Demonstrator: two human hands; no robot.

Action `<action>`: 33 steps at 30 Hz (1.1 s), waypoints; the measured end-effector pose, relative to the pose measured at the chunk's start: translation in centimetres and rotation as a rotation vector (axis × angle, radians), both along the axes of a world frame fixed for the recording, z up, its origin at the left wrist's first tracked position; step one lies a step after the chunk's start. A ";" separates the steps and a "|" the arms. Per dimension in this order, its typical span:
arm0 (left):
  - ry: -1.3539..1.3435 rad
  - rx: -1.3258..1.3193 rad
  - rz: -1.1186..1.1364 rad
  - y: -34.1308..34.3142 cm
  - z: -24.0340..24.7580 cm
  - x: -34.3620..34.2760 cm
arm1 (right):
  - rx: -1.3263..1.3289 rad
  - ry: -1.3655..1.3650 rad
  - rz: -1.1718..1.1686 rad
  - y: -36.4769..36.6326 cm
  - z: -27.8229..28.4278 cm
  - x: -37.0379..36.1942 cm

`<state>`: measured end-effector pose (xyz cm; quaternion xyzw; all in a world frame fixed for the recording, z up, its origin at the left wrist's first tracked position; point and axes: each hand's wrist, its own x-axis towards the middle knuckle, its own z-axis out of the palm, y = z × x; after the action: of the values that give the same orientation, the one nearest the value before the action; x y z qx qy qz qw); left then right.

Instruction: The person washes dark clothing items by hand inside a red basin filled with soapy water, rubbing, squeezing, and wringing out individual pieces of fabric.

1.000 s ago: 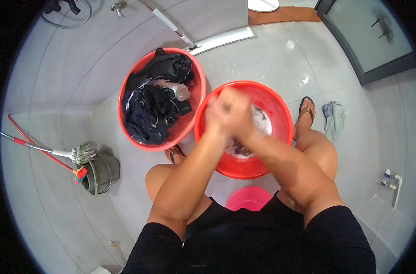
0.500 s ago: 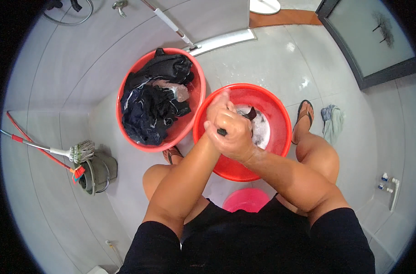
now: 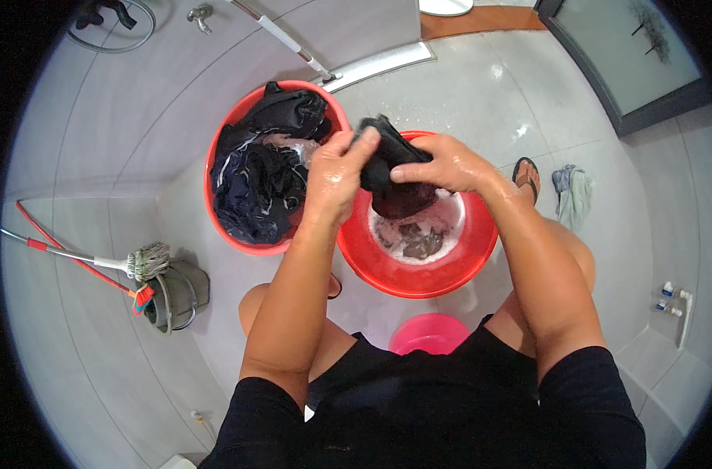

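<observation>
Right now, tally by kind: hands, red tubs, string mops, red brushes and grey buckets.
Hands: 2 (left hand and right hand, both on dark cloth)
Red tubs: 2 (laundry tub, suds tub)
String mop: 1
Red brush: 1
Grey bucket: 1
Total: 7

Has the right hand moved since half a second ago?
Yes: the right hand has moved forward, away from the body, and rightward, judged against the sudsy red basin.
</observation>
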<state>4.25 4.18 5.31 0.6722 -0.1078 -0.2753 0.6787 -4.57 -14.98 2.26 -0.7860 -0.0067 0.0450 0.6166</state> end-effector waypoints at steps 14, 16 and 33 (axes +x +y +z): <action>0.501 -0.705 -0.068 -4.2 -11.3 -0.9 | -0.344 -0.713 -0.690 8.8 -1.7 2.0; 0.764 -0.267 0.205 -6.7 -5.6 -4.6 | -0.088 -0.134 -0.911 3.8 -1.5 3.3; 0.225 -0.109 0.084 1.2 -1.6 -1.5 | 0.126 0.101 -0.084 0.5 0.5 1.6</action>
<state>2.72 5.35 3.69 0.6032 -0.0175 -0.3142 0.7329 -2.97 -14.49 2.71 -0.7419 0.0549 0.0582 0.6657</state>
